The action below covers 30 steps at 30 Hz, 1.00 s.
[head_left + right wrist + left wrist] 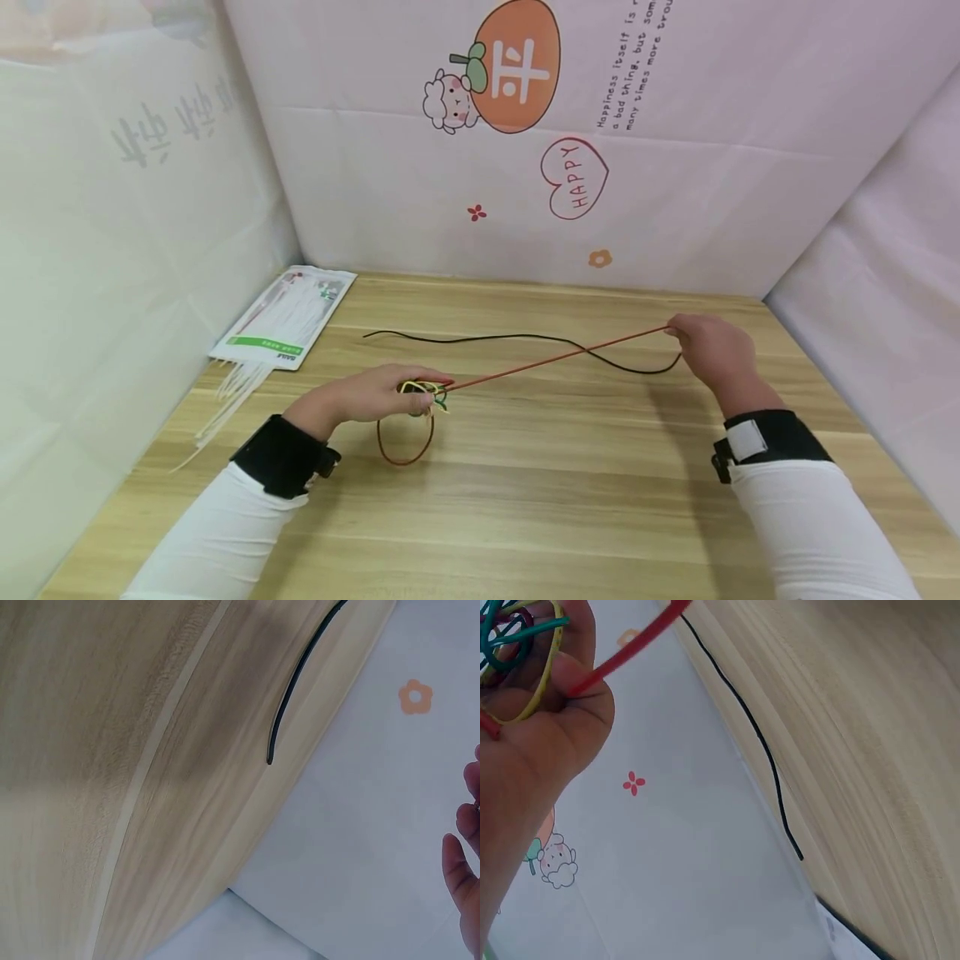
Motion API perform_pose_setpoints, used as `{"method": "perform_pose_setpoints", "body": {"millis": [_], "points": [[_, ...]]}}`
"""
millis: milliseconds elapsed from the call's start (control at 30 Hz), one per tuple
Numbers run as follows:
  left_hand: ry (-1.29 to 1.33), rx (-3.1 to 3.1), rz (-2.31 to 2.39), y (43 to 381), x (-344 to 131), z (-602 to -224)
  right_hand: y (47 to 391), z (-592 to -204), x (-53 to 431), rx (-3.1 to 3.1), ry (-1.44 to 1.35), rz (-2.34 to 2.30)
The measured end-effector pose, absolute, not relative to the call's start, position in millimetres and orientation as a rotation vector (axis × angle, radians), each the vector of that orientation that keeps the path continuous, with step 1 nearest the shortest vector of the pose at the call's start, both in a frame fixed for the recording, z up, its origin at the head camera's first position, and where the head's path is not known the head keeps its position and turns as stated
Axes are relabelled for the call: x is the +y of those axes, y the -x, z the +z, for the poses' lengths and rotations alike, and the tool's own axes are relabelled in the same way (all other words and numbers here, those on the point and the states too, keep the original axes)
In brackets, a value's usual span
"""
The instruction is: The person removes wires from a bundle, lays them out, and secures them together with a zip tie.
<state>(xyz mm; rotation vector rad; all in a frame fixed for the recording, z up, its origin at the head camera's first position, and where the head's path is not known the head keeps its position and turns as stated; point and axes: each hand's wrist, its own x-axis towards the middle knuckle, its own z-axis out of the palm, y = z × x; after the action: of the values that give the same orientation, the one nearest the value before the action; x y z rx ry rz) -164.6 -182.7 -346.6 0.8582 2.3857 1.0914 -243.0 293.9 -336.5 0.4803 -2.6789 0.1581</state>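
In the head view, my left hand (367,395) grips a small tangle of yellow and green wires (526,634) together with a red wire (517,367). My right hand (716,354) pinches the far end of that red wire, which runs straight and taut between the two hands, above the table. Below the left fingers hangs a reddish loop (405,463). A black wire (480,337) lies in a wavy line on the table, behind the red one, crossing it in this view. The right wrist view shows only some fingertips (459,862) at its right edge.
At the back left of the wooden table (540,517) lies a plastic packet (273,312) with a green band. White cable ties (238,392) stick out of its near end. Printed white sheeting (360,183) rises at the back and both sides.
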Motion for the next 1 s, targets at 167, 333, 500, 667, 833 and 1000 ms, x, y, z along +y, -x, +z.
{"method": "perform_pose_setpoints", "body": {"millis": [167, 333, 500, 667, 833, 1000], "points": [[-0.804, 2.361, 1.125, 164, -187, -347, 242, -333, 295, -2.683, -0.462, 0.155], [-0.769, 2.394, 1.087, 165, -189, -348, 241, -330, 296, -2.707, -0.450, 0.160], [-0.685, 2.433, 1.107, 165, -190, -347, 242, -329, 300, -2.706, -0.444, 0.156], [-0.615, 2.462, 1.122, 164, -192, -346, 243, -331, 299, -2.686, -0.461, 0.172], [-0.747, 2.448, 1.207, 166, -192, -346, 245, -336, 296, -2.660, -0.481, 0.202], [-0.736, 2.425, 1.324, 166, -188, -342, 241, -343, 294, -2.702, -0.505, 0.253]]}}
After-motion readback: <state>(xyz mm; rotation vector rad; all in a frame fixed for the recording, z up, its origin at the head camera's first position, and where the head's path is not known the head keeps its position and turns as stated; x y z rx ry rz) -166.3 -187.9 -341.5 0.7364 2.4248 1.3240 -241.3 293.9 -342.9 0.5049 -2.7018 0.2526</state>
